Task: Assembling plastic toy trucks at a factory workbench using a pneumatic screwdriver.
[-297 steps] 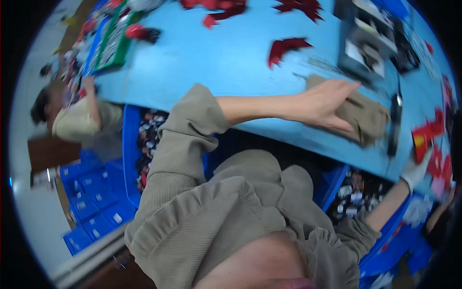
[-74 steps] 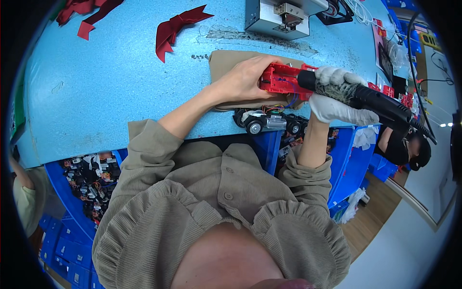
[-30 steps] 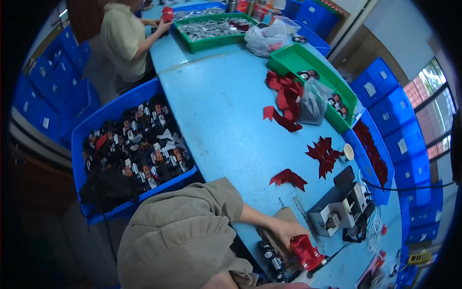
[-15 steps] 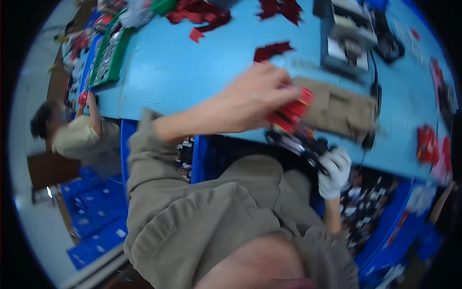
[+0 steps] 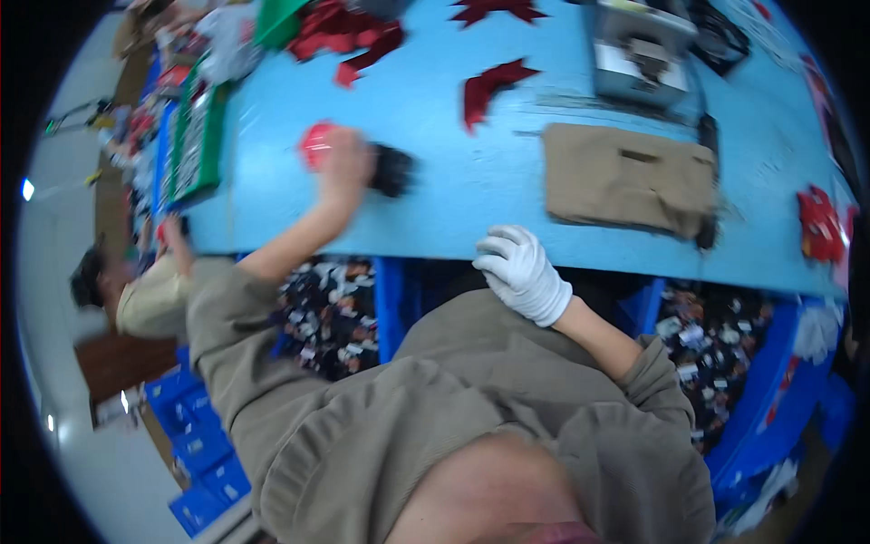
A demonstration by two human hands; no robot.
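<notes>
My bare left hand [image 5: 344, 172] is closed around a toy car at the left of the blue table. Its red body [image 5: 315, 145] shows on one side of the hand and its black chassis [image 5: 391, 172] on the other; motion blurs both. My right hand [image 5: 518, 274], in a white glove, rests at the table's front edge in front of my body. Its fingers are loosely stretched, with nothing in them. To the right of that hand lies a folded tan cloth pad [image 5: 625, 181] on the table.
Dark red jagged pieces [image 5: 489, 91] lie farther back. A grey machine [image 5: 639, 68] stands at the back right, a green tray of small parts [image 5: 199, 145] at the left. Red parts [image 5: 820, 225] sit far right. Blue bins [image 5: 716, 344] are under the table edge. A co-worker [image 5: 149, 295] sits left.
My left hand has carried the toy car leftward across the table. The gloved right hand has let go of the black chassis and moved left to the table edge.
</notes>
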